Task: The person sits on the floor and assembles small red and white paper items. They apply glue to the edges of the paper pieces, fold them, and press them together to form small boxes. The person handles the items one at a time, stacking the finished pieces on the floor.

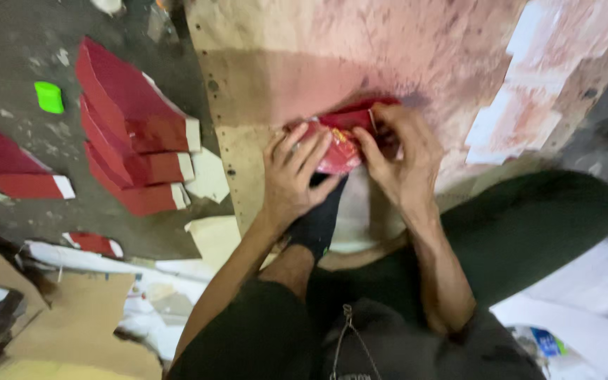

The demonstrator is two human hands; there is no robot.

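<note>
1. Both hands close on a small red glossy paper piece with a yellow mark [340, 144], which lies at the centre of the frame, slightly above the middle.
2. Gripping from the left side, the left hand [291, 176] has its fingers spread over the piece's left half, fingertips pressing on the red surface.
3. From the right, the right hand [402, 158] curls over the piece's right end, its fingers bent around the upper edge; whether the thumb is under the paper cannot be told.
4. Beneath the piece lies a large, stained brown cardboard sheet [283, 56] that fills the upper middle of the frame, tinted pink around the hands.
5. Just below the piece, a foot in a black sock [318, 222] rests on the sheet's lower edge, between the two forearms.
6. Dark trousers [529, 225] cover the person's folded legs across the lower right and lower centre.
7. Pale pink-stained paper strips [522, 112] lie on the sheet at upper right, well apart from the hands.
8. On the grey floor at left stands a stack of folded red card boxes with white end flaps [135, 134], with one more red folded box [15, 165] at the left edge.
9. A small bright green object [49, 97] lies on the floor at upper left.
10. Flat brown cardboard scraps [79, 324] fill the lower left corner.
</note>
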